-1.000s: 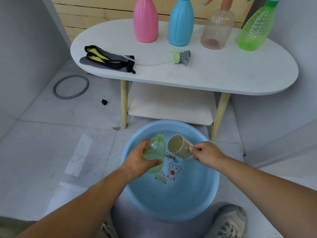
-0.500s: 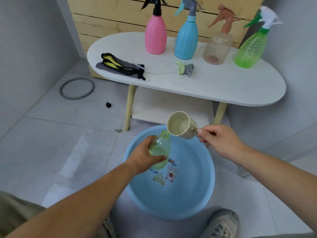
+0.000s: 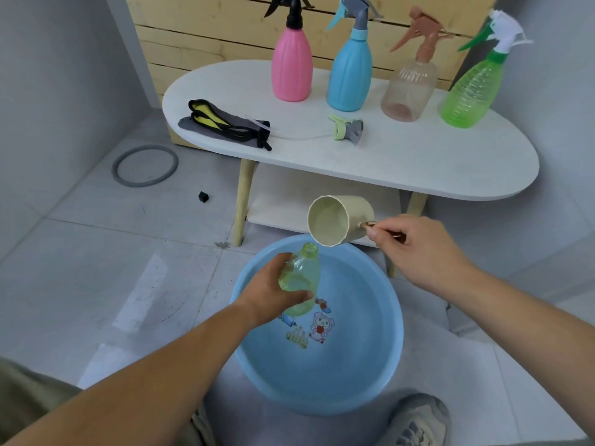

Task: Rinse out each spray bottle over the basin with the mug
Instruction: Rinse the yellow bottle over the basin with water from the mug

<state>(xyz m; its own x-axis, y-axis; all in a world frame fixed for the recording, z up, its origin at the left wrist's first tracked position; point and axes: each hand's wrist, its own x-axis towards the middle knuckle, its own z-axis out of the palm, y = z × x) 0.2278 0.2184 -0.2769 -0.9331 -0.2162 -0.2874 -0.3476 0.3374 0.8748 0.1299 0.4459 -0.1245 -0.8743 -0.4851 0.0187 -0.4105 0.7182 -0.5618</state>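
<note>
The left hand (image 3: 273, 296) wraps the uncapped pale-green bottle (image 3: 301, 278), holding it neck up over the basin (image 3: 354, 375) so spill lands inside. The right hand (image 3: 421, 252) pinches the mug (image 3: 335, 223) by its handle, mouth tipped just above the bottle neck, positioned for pouring. Water flow cannot be confirmed.

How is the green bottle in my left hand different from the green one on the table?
The held bottle has no spray head; the table bottle wears a white-and-green trigger. The held bottle is paler, tilted over the basin; the table bottle stands on its base. Both are see-through green.
</note>
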